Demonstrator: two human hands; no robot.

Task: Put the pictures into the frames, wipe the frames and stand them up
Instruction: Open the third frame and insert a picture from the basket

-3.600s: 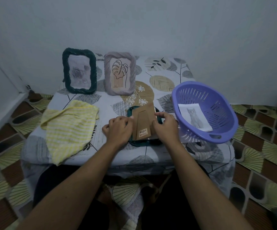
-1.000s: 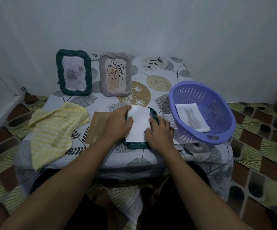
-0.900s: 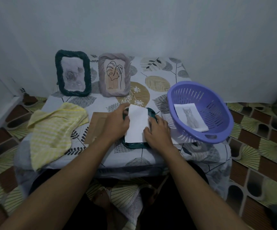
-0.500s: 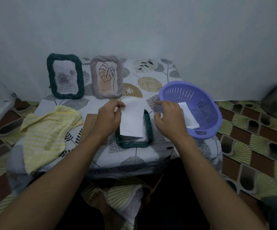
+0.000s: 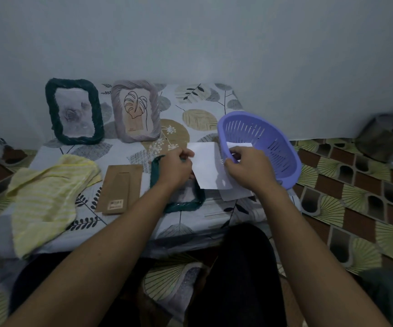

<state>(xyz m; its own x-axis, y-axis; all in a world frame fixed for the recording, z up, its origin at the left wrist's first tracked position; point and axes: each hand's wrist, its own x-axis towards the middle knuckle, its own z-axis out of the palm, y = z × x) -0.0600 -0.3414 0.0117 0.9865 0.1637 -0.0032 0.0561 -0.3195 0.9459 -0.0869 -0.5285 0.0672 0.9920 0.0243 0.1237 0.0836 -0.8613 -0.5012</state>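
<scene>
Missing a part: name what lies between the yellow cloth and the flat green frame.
The brown backing board lies flat there, shown by the head view.

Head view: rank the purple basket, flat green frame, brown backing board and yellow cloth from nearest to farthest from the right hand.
1. purple basket, beside the right hand, on its right
2. flat green frame, just left
3. brown backing board, farther left
4. yellow cloth, table's left edge

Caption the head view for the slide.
Left hand holds a white sheet over the flat green frame; right hand pinches the picture in the purple basket.
</scene>
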